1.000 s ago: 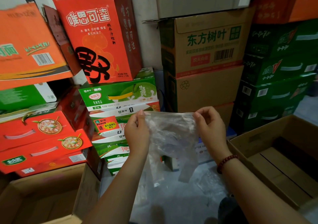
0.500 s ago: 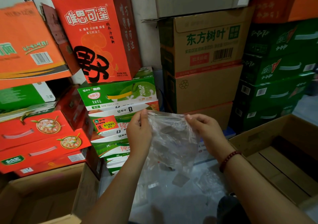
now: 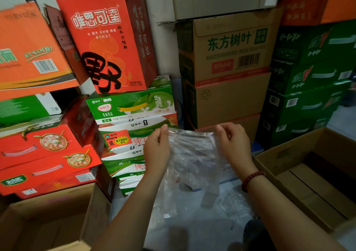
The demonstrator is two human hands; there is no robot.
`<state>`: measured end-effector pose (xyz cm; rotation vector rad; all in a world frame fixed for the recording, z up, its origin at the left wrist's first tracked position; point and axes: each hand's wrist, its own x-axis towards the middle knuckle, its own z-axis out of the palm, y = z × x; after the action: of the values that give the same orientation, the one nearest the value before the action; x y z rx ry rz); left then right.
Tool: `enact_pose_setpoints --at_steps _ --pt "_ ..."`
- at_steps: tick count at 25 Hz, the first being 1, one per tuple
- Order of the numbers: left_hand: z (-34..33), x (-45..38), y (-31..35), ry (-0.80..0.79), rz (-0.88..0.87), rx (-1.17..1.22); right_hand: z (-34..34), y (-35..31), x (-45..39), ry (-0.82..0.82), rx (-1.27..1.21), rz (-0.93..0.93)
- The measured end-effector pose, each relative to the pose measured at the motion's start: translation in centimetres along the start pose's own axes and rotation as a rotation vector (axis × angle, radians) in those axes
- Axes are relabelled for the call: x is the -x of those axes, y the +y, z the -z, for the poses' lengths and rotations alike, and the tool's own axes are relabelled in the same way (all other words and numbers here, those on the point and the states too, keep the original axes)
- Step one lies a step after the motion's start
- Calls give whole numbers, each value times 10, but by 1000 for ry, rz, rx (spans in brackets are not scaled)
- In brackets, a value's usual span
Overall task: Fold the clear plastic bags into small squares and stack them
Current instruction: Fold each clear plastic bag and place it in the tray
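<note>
A clear plastic bag [image 3: 192, 154] hangs in front of me, held up by its top edge and stretched flat between both hands. My left hand [image 3: 157, 150] pinches the bag's upper left corner. My right hand [image 3: 234, 144] pinches the upper right corner, with a red bead bracelet on its wrist. The bag's lower part and handles dangle toward the floor. More clear plastic [image 3: 237, 204] lies crumpled on the pale floor below.
An open cardboard box [image 3: 312, 175] stands at the right, another open box [image 3: 48, 223] at the lower left. Stacked drink cartons [image 3: 133, 106] and brown cartons [image 3: 231, 96] rise close behind the bag, with green cases [image 3: 308, 88] at the right.
Both hands have lowered slightly with the bag. The right hand slid along the top edge and back out, and the bag now hangs spread wider and flatter.
</note>
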<state>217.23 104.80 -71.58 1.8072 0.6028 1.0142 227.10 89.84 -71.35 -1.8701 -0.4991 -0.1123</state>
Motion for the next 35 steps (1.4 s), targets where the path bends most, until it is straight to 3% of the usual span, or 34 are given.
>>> enact_pose_setpoints --at_steps 3,6,9,13,19,26,32,35 --pt "-4 2 -2 -235 -12 -64 -4 3 1 -275 106 184" --pt "-10 9 2 -389 52 -44 -12 5 4 -503 15 106" --pt "-11 6 4 -410 274 63 -11 4 1 -397 -131 1" --pt "1 0 -4 -599 423 224 -4 8 -5 -270 -168 -74" --pt "5 3 -2 -624 479 234 -2 5 -2 -455 -308 -82" --pt "17 -4 -4 -624 694 341 6 12 -11 -40 -314 -213" --pt "18 -1 -3 -560 608 535 5 14 -11 158 -243 -195" --pt "13 1 -2 -458 528 471 3 14 -10 191 -241 -187"
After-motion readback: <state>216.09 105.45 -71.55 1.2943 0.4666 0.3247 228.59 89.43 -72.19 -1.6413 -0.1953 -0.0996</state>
